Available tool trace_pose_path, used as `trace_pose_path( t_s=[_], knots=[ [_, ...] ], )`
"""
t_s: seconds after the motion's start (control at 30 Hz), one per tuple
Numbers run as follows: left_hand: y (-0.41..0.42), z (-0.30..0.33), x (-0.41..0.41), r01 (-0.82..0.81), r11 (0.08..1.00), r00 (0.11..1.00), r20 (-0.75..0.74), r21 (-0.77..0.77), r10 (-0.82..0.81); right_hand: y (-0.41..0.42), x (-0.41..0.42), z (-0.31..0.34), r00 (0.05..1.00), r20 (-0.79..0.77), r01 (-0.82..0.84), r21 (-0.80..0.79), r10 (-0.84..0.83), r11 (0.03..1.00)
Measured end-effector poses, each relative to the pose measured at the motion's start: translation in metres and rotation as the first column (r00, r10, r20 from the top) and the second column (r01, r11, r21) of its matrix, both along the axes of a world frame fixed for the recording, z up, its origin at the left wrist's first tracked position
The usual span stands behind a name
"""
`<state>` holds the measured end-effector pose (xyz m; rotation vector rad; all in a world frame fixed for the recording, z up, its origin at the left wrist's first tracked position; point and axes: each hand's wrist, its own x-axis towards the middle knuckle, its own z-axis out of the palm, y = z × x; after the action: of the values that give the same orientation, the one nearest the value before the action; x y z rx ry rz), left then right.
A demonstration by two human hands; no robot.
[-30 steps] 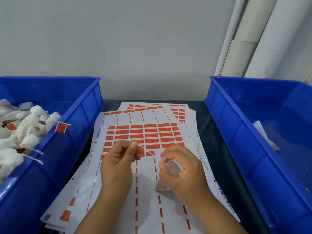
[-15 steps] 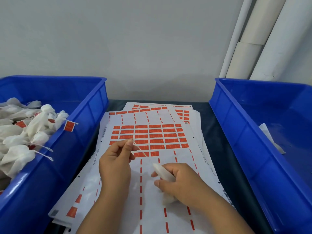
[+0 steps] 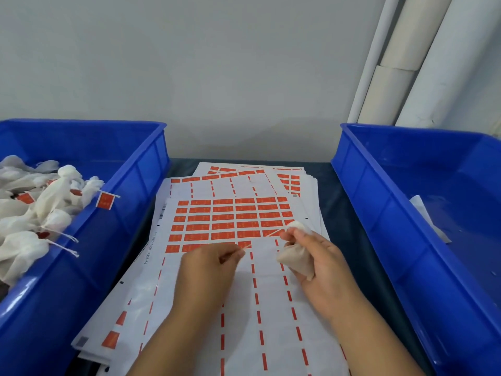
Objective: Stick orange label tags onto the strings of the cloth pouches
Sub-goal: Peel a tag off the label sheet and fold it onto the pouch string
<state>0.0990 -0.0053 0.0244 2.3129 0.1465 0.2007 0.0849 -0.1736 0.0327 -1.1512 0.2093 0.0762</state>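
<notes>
I see my right hand (image 3: 320, 264) fingers curled round a cloth pouch (image 3: 296, 260); left hand (image 3: 208, 264) fingers pinch its string (image 3: 261, 238) taut, both above the label sheet (image 3: 230, 221), between two blue bins (image 3: 130, 202).

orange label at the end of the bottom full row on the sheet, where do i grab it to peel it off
Probably at its right short edge. That orange label ends the last row on the label sheet, with bare backing to its right and below, so a fingernail can lift that free corner, coming from the right. The left hand pinching the string is nearest; the right hand holds the pouch.
</notes>
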Motion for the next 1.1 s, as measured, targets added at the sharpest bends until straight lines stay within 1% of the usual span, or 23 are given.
trace_pose_path(
  t_s=[0.07, 0.13, 0.2, 0.3, 0.4, 0.47, 0.57, 0.67, 0.73, 0.83, 0.9, 1.0, 1.1],
  knots=[
    [-0.003, 0.000, 0.000, 0.198, 0.972, 0.980, -0.017, 0.126, -0.198, 0.000, 0.002, -0.002, 0.999, 0.004, 0.038, 0.006, -0.038, 0.999],
    [-0.005, -0.001, 0.001, 0.322, 0.924, 0.945, -0.010, 0.204, -0.327, 0.002, 0.004, -0.005, 0.996, 0.010, 0.092, -0.051, -0.092, 0.994],
    [-0.006, -0.001, 0.000, 0.373, 0.900, 0.924, -0.008, 0.225, -0.381, 0.003, 0.006, -0.008, 0.990, 0.026, 0.144, -0.209, -0.141, 0.967],
    [-0.005, 0.000, -0.002, 0.413, 0.879, 0.899, 0.046, 0.237, -0.435, 0.005, 0.005, -0.013, 0.987, 0.060, 0.159, -0.436, -0.147, 0.886],
    [-0.004, 0.002, -0.006, 0.427, 0.872, 0.874, 0.138, 0.239, -0.466, 0.008, 0.001, -0.013, 0.989, 0.115, 0.144, -0.571, -0.095, 0.808],
    [-0.005, 0.003, -0.008, 0.437, 0.869, 0.859, 0.178, 0.234, -0.480, 0.011, -0.002, -0.010, 0.987, 0.161, 0.103, -0.636, 0.002, 0.765],
    [-0.005, 0.004, -0.011, 0.446, 0.866, 0.839, 0.230, 0.228, -0.493, 0.014, -0.004, -0.010, 0.972, 0.187, 0.044, -0.735, 0.139, 0.676],
    [-0.005, 0.006, -0.011, 0.425, 0.875, 0.831, 0.284, 0.231, -0.479, 0.017, -0.003, -0.011, 0.956, 0.169, -0.005, -0.807, 0.238, 0.591],
    [-0.005, 0.007, -0.012, 0.404, 0.887, 0.833, 0.310, 0.223, -0.458, 0.018, -0.004, -0.011, 0.954, 0.135, -0.037, -0.833, 0.268, 0.552],
    [-0.004, 0.006, -0.011, 0.380, 0.903, 0.834, 0.348, 0.198, -0.428, 0.020, -0.006, -0.010, 0.938, 0.116, -0.090, -0.829, 0.326, 0.552],
    [-0.005, 0.004, -0.010, 0.375, 0.916, 0.852, 0.335, 0.145, -0.402, 0.021, -0.008, -0.008, 0.918, 0.115, -0.128, -0.819, 0.379, 0.560],
    [-0.007, 0.003, -0.010, 0.355, 0.935, 0.896, 0.284, 0.002, -0.341, 0.022, -0.009, -0.010, 0.889, 0.144, -0.141, -0.817, 0.434, 0.559],
    [-0.008, 0.002, -0.009, 0.318, 0.936, 0.930, 0.241, -0.149, -0.277, 0.021, -0.009, -0.011, 0.881, 0.175, -0.105, -0.833, 0.439, 0.544]
  ],
)
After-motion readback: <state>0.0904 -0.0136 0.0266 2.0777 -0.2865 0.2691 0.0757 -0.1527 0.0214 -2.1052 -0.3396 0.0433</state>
